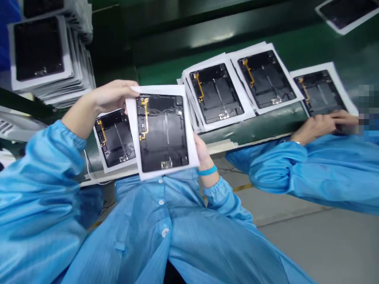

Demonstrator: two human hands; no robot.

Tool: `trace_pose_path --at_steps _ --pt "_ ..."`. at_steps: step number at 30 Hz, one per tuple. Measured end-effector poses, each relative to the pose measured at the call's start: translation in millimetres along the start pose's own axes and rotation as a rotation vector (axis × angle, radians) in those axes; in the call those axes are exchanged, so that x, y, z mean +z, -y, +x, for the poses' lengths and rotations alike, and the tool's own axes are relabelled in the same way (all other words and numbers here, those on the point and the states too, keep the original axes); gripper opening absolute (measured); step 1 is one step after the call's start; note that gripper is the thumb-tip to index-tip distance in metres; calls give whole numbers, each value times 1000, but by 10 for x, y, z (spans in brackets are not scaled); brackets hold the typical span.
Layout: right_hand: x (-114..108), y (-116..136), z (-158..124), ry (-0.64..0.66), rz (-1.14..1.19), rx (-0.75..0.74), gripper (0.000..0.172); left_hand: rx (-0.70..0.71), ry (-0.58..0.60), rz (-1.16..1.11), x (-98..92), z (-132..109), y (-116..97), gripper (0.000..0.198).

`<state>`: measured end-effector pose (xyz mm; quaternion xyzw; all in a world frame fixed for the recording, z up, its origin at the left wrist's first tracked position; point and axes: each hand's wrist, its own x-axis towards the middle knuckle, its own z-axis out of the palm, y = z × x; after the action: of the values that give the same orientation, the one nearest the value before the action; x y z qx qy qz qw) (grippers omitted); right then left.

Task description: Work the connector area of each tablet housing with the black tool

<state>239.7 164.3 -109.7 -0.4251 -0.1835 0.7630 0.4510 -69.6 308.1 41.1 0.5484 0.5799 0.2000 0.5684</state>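
Note:
Between both hands I hold up a white foam tray (192,148) carrying an opened tablet housing (156,146), black inside with a yellow flex cable along its left side. My left hand (111,96) pinches the tray's upper left corner, thumb on top. My right hand (203,152) grips its right edge low down; most of its fingers are hidden behind. Below my left hand, a similar tablet housing (118,142) lies in its own tray on the bench, partly covered by the held one. Right of the held tray, a tablet housing (216,94) tops a stack of trays.
A tall stack of trays (79,71) with dark panels stands at the left. Another tablet housing (266,79) lies further right on the green bench (160,73). A co-worker's hands (318,128) rest at a tablet housing (321,92). One more panel (349,12) lies top right.

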Motion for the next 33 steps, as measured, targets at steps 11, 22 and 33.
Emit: trace_pose_path --at_steps 11,22,33 --pt "-310 298 -91 -109 -903 -585 67 3 -255 313 218 544 677 17" --pt "-289 271 -173 50 -976 -588 63 570 -162 1204 1621 -1068 1248 16" --pt "-282 172 117 176 -1010 -675 56 551 -342 980 1955 -1018 1348 24"
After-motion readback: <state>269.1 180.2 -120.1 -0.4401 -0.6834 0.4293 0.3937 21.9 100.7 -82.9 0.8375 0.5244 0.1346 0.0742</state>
